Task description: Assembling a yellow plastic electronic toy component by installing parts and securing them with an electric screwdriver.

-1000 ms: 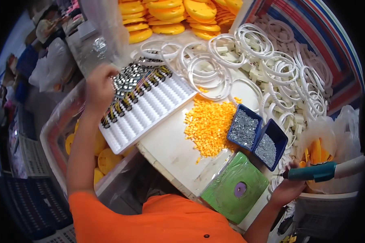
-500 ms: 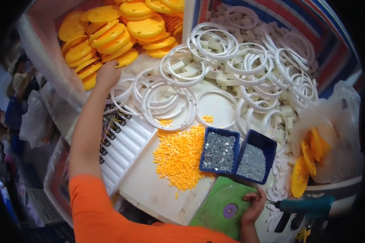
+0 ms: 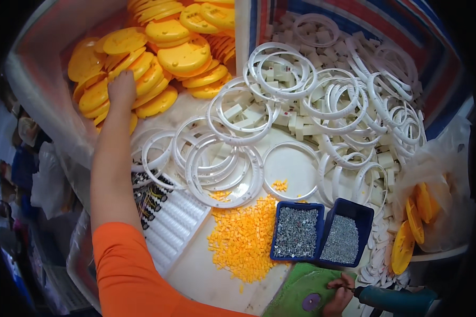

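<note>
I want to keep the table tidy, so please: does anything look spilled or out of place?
Perhaps the yellow bits: they lie loose in a heap on the table, while the metal parts sit in blue bins. A few strays lie apart, inside a white ring.

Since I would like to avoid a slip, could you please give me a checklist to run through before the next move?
1. Left hand at the yellow discs: ok, it is over the pile.
2. Grip on a disc: cannot tell, the hand hides its own fingertips.
3. Right hand well clear of the power driver: not ok, its fingers are close by the tip.
4. Blue trays upright and stocked: ok, both hold small metal parts.
5. Small yellow pieces contained: not ok, they lie in a loose heap.
6. White rings separated: not ok, many overlap.
</note>
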Tool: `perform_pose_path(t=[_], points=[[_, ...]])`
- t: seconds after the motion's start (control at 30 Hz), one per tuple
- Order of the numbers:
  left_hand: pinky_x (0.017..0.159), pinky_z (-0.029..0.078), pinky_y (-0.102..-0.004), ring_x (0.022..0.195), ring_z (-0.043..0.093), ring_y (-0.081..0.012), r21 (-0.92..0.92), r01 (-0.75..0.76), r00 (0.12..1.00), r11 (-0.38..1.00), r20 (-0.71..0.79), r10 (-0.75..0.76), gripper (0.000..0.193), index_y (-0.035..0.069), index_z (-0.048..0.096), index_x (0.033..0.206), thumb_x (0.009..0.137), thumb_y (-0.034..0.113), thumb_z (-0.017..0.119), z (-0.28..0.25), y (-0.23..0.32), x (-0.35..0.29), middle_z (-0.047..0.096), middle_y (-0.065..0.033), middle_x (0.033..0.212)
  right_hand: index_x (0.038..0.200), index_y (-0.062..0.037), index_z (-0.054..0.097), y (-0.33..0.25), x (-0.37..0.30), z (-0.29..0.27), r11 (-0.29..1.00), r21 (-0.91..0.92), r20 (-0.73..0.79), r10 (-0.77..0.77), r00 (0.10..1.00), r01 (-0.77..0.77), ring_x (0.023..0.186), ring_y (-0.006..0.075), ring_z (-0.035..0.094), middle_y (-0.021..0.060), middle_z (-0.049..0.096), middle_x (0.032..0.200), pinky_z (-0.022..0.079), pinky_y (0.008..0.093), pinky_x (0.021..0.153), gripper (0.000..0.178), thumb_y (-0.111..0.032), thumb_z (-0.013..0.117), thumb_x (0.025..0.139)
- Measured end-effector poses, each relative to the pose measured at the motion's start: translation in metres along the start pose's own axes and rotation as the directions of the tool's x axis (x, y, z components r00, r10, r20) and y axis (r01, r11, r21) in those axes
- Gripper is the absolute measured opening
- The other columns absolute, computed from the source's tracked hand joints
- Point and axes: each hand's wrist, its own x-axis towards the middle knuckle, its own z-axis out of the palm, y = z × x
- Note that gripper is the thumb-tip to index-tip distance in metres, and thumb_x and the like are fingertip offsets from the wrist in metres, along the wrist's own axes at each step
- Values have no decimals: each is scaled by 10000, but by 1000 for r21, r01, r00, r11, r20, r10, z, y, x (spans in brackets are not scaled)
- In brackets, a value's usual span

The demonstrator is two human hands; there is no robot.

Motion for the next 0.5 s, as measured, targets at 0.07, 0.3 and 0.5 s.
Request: perform_pose_path(t=[0.07,0.3,0.5], points=[[821,559,-450,907,719,-297,100,-74,997,992,20,72,155,102,648,1038,889,120,605,3,-11,0,721,-98,996,1277,69,560,20,-1,-7,1000,-4,36,-4,999,5,940,244,633,144,679,979,475,393,938,412,-210,396,1023],[741,565,-432,797,715,-293,82,-234,957,969,-158,244,89,92,639,932,851,87,603,-48,-9,-30,718,-106,875,1352,13,493,22,-4,0,986,163,-32,-20,999,25,823,157,581,80,618,894,460,308,786,527,-401,489,1027],[778,562,-458,886,704,-355,-267,-174,931,948,-357,71,213,75,687,1110,913,129,625,-134,-23,-56,712,-169,957,1339,32,495,13,8,3,975,214,65,-69,995,54,820,146,575,81,619,901,467,299,777,489,-346,499,1029]])
